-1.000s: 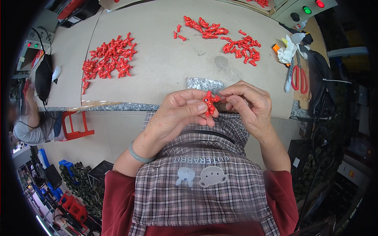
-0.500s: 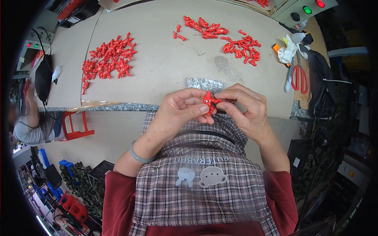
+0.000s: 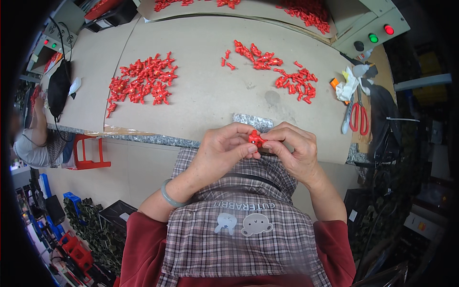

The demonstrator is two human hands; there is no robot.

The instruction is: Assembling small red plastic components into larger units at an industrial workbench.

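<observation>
Near the table's front edge, my left hand (image 3: 228, 146) holds a small red toy figure (image 3: 256, 138) between thumb and fingers. From the other side, my right hand (image 3: 292, 146) pinches the figure's right side, its thumb and fingertips pressed against it. My fingers hide whatever small part may be in the right pinch. A pile of red figures with limbs (image 3: 143, 79) lies at the left of the table. Toward the back right are a group of red figure bodies (image 3: 258, 55) and a heap of small red limb pieces (image 3: 296, 83).
Red-handled scissors (image 3: 358, 117), a blue-grey cutter (image 3: 347, 119) and crumpled white tissue (image 3: 349, 88) lie at the right. A shelf of red parts (image 3: 306, 14) and a control box with lit buttons (image 3: 373, 31) stand behind. Another person (image 3: 38, 143) sits at far left beside a red stool (image 3: 91, 153).
My view has tilted up, showing more of the shelf at the back. My right fingertips have come closer in against the figure, which has turned slightly in my left hand.
</observation>
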